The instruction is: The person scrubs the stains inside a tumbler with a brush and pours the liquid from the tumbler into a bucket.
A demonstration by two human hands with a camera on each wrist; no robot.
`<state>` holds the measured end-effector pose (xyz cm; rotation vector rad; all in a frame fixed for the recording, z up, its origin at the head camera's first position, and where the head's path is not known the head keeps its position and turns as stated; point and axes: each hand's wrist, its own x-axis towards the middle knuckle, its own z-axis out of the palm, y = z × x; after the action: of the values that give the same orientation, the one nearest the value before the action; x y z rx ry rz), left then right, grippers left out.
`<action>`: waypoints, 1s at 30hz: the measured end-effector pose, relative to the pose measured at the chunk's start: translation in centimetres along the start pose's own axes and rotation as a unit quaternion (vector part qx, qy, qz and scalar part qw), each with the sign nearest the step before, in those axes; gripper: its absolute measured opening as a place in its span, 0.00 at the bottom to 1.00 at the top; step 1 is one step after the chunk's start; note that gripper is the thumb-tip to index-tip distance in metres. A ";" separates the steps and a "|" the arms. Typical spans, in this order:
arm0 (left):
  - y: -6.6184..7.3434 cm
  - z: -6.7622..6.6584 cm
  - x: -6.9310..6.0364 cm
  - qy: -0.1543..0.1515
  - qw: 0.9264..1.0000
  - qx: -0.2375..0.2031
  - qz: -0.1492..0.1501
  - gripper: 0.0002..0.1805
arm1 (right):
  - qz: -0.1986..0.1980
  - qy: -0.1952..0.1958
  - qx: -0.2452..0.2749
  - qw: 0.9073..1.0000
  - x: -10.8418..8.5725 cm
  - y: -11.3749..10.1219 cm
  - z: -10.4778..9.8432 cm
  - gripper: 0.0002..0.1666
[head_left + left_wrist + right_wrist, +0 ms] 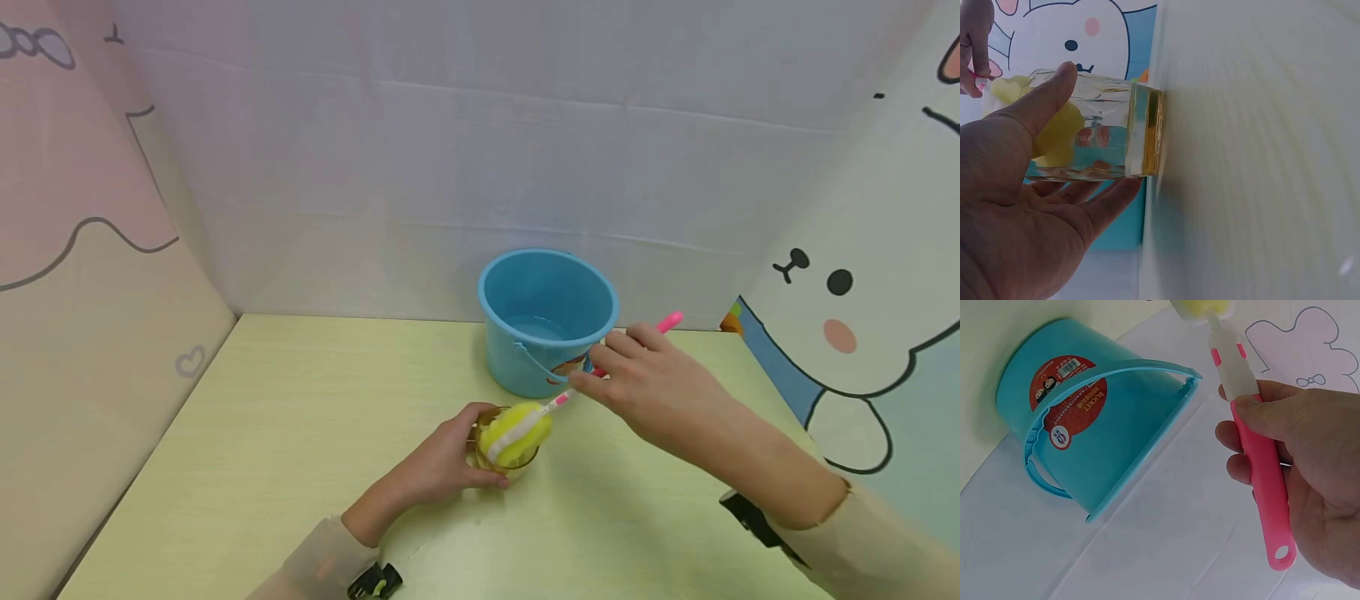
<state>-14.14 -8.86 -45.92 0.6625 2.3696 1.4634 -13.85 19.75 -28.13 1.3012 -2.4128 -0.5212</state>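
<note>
An amber-tinted glass cup (1107, 125) stands upright on the table, and my left hand (457, 454) holds it round the side between thumb and fingers. My right hand (648, 379) grips the pink handle (1260, 469) of a sponge cup brush. The brush's yellow and white sponge head (516, 435) sits at the cup's mouth; in the left wrist view part of the yellow sponge is inside the glass. Beyond the cup is a blue bucket (504, 354) with its handle hanging down at the front.
The bucket holds some clear water (542, 327) at its bottom. A pale wood-grain table (315, 417) lies under everything. A white curtain-like wall (450, 167) rises behind, and printed cartoon panels (847, 333) flank both sides. Small wet marks show near the left forearm.
</note>
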 end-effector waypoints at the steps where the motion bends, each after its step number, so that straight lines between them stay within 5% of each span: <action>1: 0.0 0.0 0.0 -0.001 1.000 -0.002 0.000 0.50 | 0.001 0.002 0.000 1.000 0.0 0.0 0.1 0.31; 9: 0.0 0.1 0.0 -0.002 1.000 -0.014 0.001 0.49 | 0.004 0.032 -0.005 0.999 0.1 -0.1 0.6 0.28; 30: 0.1 0.0 -0.1 0.006 1.000 0.001 -0.003 0.50 | 0.024 0.026 -0.021 0.999 -0.1 0.7 0.8 0.28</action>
<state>-14.02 -8.89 -45.85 0.6482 2.3814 1.4664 -14.67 20.30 -28.55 1.2222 -2.3700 -0.5160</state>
